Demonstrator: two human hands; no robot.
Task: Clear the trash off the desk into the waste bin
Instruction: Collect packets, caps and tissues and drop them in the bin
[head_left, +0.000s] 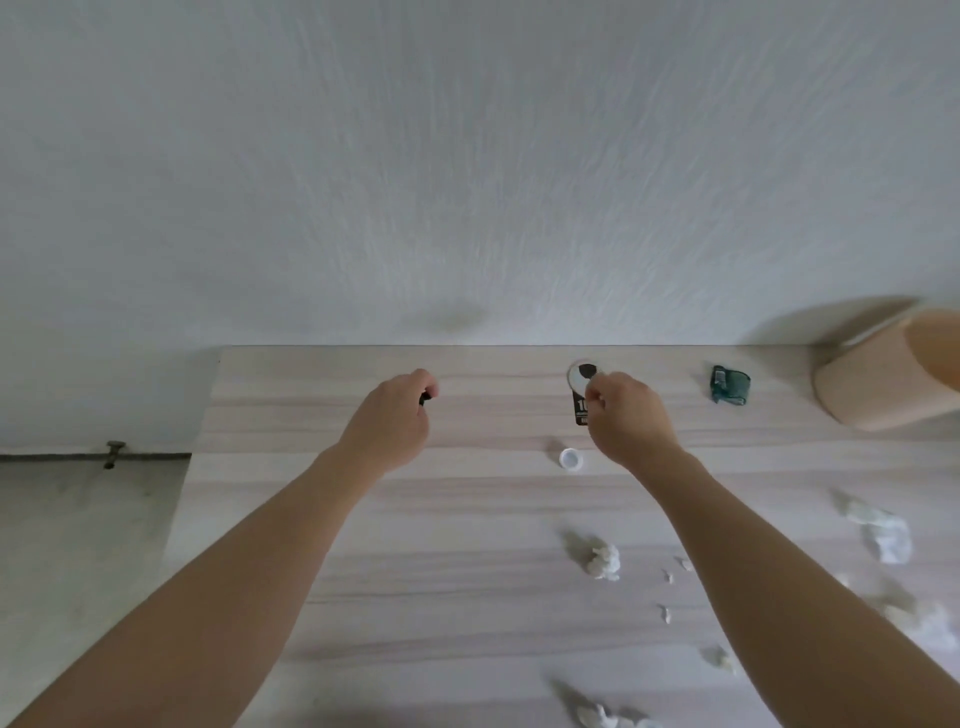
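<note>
A pale wood-grain counter (467, 519) stands against a white textured wall (467, 156), with grey floor at its left. At the counter's far right corner a beige, smooth-walled waste bin (883, 379) sits tilted, blurred at its rim.

The left hand (387, 418) is curled shut, its fingers (423, 384) pinching a small dark object (425, 399) too small to identify. The right hand (631, 418) has its fingers (597, 395) closed on a flat card tag (581, 387), white and round at the top, dark brown below with white print.

Just beside the right wrist lies a white bottle cap (570, 459). A crumpled dark green wrapper (730, 384) lies near the bin. 5 or so crumpled white tissue wads, like the middle one (602, 561), and small scraps are scattered over the near right counter.
</note>
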